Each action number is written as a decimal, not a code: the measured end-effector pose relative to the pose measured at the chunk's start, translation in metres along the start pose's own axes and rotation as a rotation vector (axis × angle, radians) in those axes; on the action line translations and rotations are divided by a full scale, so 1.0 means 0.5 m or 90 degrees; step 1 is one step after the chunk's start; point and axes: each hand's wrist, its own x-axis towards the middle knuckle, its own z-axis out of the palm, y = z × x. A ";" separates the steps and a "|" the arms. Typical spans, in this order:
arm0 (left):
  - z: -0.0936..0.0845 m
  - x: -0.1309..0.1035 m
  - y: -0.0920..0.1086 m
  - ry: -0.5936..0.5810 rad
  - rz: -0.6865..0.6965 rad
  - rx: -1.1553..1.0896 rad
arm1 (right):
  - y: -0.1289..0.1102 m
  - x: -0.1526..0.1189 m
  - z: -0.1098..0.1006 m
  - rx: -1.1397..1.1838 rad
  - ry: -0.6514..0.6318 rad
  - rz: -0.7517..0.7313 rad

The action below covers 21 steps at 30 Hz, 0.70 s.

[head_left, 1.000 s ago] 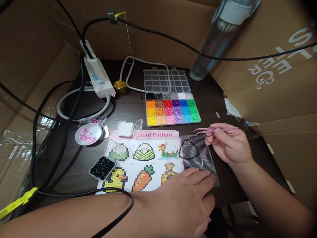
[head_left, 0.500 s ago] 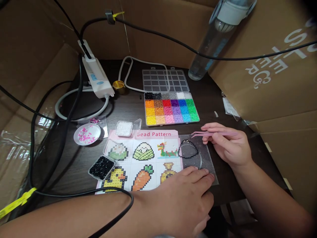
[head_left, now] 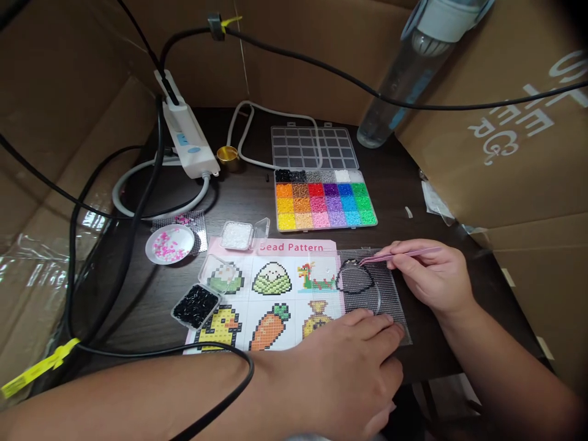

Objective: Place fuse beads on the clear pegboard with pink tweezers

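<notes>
Right fingers [head_left: 410, 267], clamped on pink tweezers [head_left: 379, 258], have brought the tips to the black bead outline [head_left: 357, 293].

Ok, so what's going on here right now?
The person's right hand has pink tweezers in its grip, tips at the upper right of a dark bead outline on a clear pegboard. Whether they pinch a bead is too small to tell. The left hand lies across the board's near end. A bead pattern sheet lies to the left. Behind sits an open case of multicoloured beads, and black beads are in a box at left.
</notes>
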 end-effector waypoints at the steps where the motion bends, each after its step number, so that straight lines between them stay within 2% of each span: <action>1: -0.001 0.000 0.000 -0.002 -0.001 0.001 | 0.001 0.000 -0.001 0.000 0.001 0.001; 7: -0.003 0.002 0.001 -0.010 -0.006 0.003 | 0.000 0.002 -0.001 -0.012 0.017 -0.001; 16: -0.001 0.002 0.000 -0.007 -0.004 0.002 | 0.006 -0.001 -0.005 -0.008 -0.026 0.003; 21: -0.002 0.001 -0.001 -0.001 -0.004 0.006 | 0.006 0.003 -0.003 -0.031 -0.005 0.000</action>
